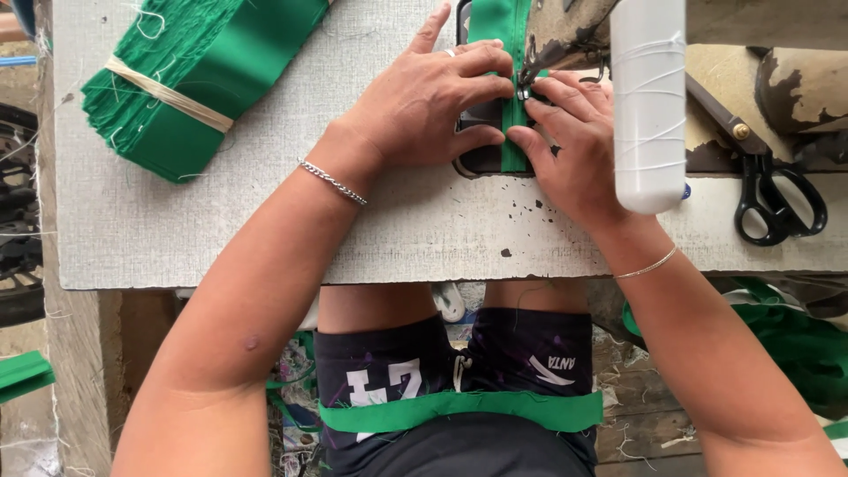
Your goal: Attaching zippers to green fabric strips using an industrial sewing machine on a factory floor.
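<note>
Green fabric strip (510, 132) flat on the grey table (265, 221), running under the sewing machine's presser foot (528, 79). Left hand (424, 106) spread open, fingers pressing the strip's left edge. Right hand (570, 141) flat too, fingertips touching its right edge. Nearby: banded green bundle (185, 79), thread cone (649, 106), black scissors (773, 190).

A pale, rough-textured bench (221, 230) with chipped paint along its near edge fills the upper view in even daylight. Below its edge lies a worn wooden plank floor (645, 415) strewn with loose threads. Left of the bench, a dark wheel (18, 221) shows partly.
</note>
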